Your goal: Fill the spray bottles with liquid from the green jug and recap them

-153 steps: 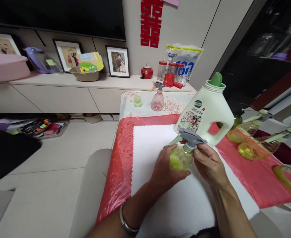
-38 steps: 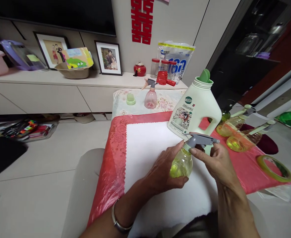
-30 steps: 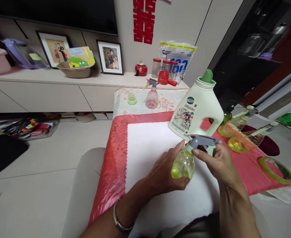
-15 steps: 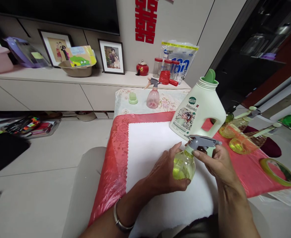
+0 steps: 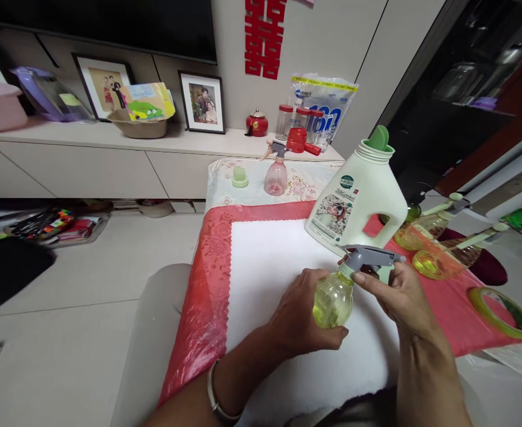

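Note:
A clear spray bottle [image 5: 333, 301] with yellow liquid and a grey spray head [image 5: 370, 257] is held tilted above a white cloth [image 5: 267, 261]. My left hand [image 5: 303, 314] wraps round the bottle's body from the left, its thumb below. The fingers and thumb of my right hand [image 5: 397, 293] close on the neck and trigger area under the spray head; some of those fingers are hidden. Just behind the spray head stands a large pale green detergent jug [image 5: 356, 196], uncapped, with a green spout showing at its mouth.
Red plastic [image 5: 212, 261] covers the table. A pink spray bottle [image 5: 276, 178] and green cap [image 5: 239, 177] stand at the back. To the right are yellow-liquid spray bottles [image 5: 434, 265] and a tape roll [image 5: 503, 312]. Behind runs a cabinet [image 5: 87, 166] with frames and jars.
Both hands and the bottle have shifted slightly right and down in view. My left fingers have changed position round the bottle's body.

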A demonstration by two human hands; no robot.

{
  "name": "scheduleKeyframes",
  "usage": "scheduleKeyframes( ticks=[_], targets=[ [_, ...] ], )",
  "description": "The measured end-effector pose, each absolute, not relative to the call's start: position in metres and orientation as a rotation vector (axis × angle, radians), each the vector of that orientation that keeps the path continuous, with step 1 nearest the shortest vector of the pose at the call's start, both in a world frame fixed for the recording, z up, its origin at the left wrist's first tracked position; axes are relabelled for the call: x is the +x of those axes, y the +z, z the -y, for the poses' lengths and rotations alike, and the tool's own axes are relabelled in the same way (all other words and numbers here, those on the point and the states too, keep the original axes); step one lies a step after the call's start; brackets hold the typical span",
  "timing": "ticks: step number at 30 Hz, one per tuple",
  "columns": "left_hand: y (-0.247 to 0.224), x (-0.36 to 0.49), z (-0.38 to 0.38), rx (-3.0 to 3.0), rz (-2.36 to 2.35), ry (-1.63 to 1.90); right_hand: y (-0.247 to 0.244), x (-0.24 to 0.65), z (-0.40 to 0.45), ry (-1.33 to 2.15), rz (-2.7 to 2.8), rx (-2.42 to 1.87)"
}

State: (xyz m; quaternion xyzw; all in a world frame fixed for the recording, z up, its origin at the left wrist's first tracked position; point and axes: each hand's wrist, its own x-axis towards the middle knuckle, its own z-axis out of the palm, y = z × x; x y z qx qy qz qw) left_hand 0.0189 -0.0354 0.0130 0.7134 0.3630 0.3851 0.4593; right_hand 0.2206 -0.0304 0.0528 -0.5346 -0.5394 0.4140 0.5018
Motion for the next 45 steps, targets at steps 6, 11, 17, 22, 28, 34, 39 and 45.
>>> scheduleKeyframes(
  ticks=[6, 11, 17, 22, 28, 34, 39, 45],
  targets=[
    [0.009, 0.018, 0.033, 1.813, -0.883, 1.029, 0.05, 0.216, 0.028, 1.059, 1.246, -1.239],
    [0.005, 0.018, 0.032, 1.894, -0.886, 1.062, 0.048, 0.207, 0.025, 1.067, 1.211, -1.19],
    [0.002, 0.018, 0.03, 1.926, -0.9, 1.029, 0.049, 0.199, 0.027, 1.03, 1.239, -1.212],
    [0.008, 0.016, 0.028, 1.809, -0.879, 0.975, 0.058, 0.205, 0.033, 1.181, 1.29, -1.111],
    [0.021, 0.013, 0.028, 1.666, -0.805, 0.972, 0.058, 0.231, 0.032, 1.361, 1.228, -0.995],
    [0.022, 0.01, 0.029, 1.633, -0.754, 0.909, 0.053, 0.219, 0.022, 1.277, 1.046, -1.093],
    [0.021, 0.01, 0.029, 1.67, -0.671, 0.868, 0.057, 0.208, 0.023, 1.217, 1.085, -1.106],
    [0.017, 0.011, 0.03, 1.686, -0.705, 0.909, 0.052, 0.209, 0.023, 1.22, 1.138, -1.101]
  ],
)
